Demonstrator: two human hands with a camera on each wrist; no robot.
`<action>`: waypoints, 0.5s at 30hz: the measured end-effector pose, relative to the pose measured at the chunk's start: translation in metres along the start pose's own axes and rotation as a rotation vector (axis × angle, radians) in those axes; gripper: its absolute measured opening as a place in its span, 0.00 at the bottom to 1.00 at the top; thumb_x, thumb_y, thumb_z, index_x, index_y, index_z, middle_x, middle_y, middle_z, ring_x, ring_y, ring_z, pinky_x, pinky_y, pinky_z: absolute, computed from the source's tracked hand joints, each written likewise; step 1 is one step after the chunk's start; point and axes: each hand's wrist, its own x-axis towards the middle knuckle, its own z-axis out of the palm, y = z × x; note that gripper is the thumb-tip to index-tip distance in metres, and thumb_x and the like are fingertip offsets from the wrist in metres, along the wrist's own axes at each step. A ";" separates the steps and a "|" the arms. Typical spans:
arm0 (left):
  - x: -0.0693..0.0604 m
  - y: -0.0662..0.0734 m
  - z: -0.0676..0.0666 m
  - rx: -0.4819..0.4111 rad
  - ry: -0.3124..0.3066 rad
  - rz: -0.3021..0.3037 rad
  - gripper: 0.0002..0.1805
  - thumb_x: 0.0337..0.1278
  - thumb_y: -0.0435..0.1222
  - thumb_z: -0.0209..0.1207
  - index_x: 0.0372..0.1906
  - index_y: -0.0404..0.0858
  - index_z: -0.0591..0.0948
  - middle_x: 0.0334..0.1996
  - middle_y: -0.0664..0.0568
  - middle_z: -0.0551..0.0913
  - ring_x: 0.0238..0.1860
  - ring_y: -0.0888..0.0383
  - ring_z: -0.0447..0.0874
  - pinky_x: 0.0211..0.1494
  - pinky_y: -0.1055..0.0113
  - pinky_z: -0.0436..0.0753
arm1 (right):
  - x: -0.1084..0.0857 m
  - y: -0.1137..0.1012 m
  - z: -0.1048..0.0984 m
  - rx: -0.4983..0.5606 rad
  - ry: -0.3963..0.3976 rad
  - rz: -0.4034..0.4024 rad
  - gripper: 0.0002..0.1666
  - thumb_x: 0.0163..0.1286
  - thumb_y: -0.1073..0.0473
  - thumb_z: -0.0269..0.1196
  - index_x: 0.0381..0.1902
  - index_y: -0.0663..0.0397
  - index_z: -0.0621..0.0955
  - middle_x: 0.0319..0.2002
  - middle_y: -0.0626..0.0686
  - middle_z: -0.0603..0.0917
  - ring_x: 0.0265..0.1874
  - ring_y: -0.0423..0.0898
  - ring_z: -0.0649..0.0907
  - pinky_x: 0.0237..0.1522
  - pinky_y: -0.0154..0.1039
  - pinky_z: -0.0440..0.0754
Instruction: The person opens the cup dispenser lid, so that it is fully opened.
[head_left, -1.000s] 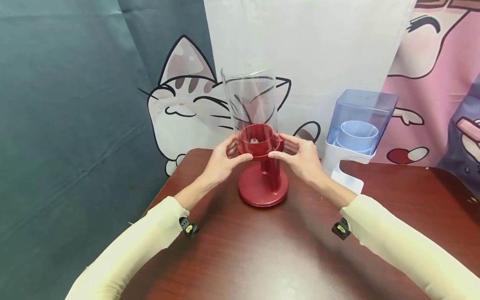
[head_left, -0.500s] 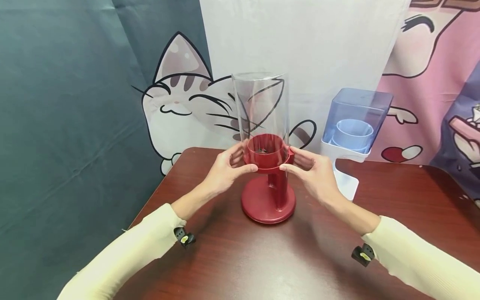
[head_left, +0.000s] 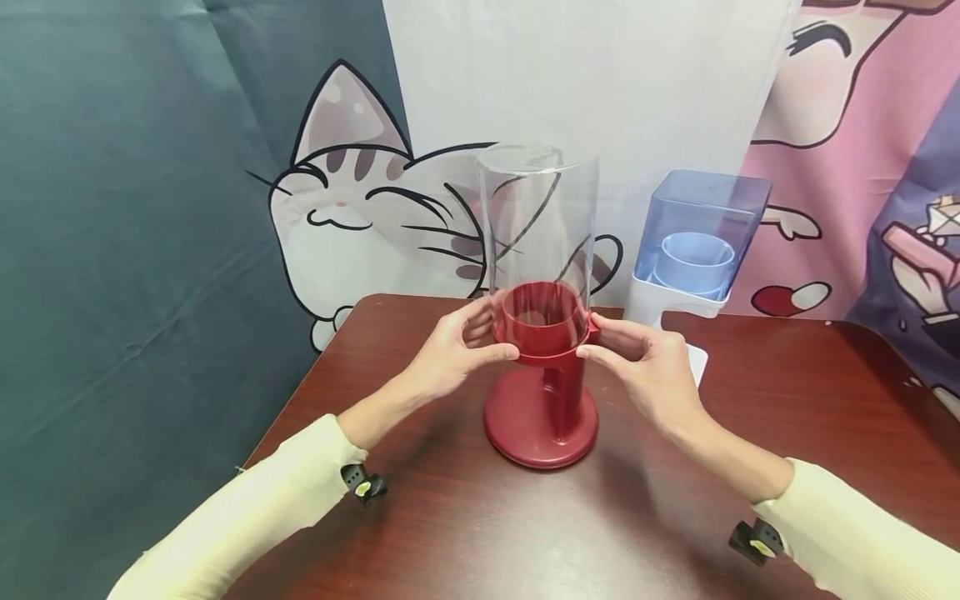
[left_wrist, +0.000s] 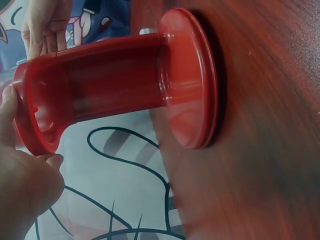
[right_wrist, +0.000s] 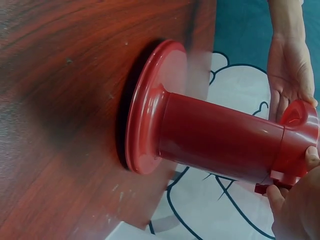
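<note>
A red dispenser [head_left: 542, 421] with a round base, a thick column and a ring-shaped collar stands upright in front of me. A clear cylinder [head_left: 536, 217] rises from its collar. My left hand [head_left: 453, 346] grips the collar from the left, thumb at the front and fingers round the side. My right hand [head_left: 656, 367] grips the opposite side, next to a small red tab [head_left: 593, 329]. In the left wrist view the column [left_wrist: 115, 75] and the underside of the collar show. I cannot tell whether the base [right_wrist: 155, 110] touches the table.
A white dispenser [head_left: 678, 296] with a see-through blue box [head_left: 708, 217] stands behind to the right on the dark red-brown wooden table [head_left: 480, 533]. Cartoon-printed cloth [head_left: 337, 208] hangs behind the table.
Both hands have brought the red dispenser nearer to me and a little to the right, keeping their hold on the collar. The head view has shifted slightly.
</note>
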 end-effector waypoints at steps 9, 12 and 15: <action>-0.003 0.002 0.005 0.005 -0.059 0.011 0.46 0.60 0.26 0.73 0.82 0.35 0.65 0.77 0.49 0.71 0.75 0.52 0.74 0.72 0.61 0.76 | -0.015 0.000 -0.010 -0.015 -0.001 -0.011 0.28 0.62 0.67 0.79 0.61 0.58 0.87 0.51 0.57 0.91 0.47 0.31 0.89 0.48 0.26 0.84; -0.005 0.003 0.006 0.011 -0.073 0.010 0.47 0.60 0.26 0.74 0.82 0.36 0.65 0.77 0.50 0.72 0.74 0.53 0.74 0.72 0.61 0.76 | -0.017 0.000 -0.012 -0.011 0.003 -0.017 0.28 0.60 0.67 0.80 0.60 0.57 0.88 0.49 0.56 0.92 0.45 0.32 0.90 0.48 0.27 0.85; -0.006 0.003 0.005 0.024 -0.086 0.012 0.47 0.59 0.26 0.74 0.82 0.37 0.65 0.77 0.50 0.72 0.74 0.52 0.74 0.72 0.62 0.76 | -0.019 0.000 -0.013 -0.009 0.003 -0.011 0.26 0.61 0.66 0.79 0.58 0.55 0.89 0.48 0.55 0.92 0.43 0.33 0.91 0.47 0.27 0.85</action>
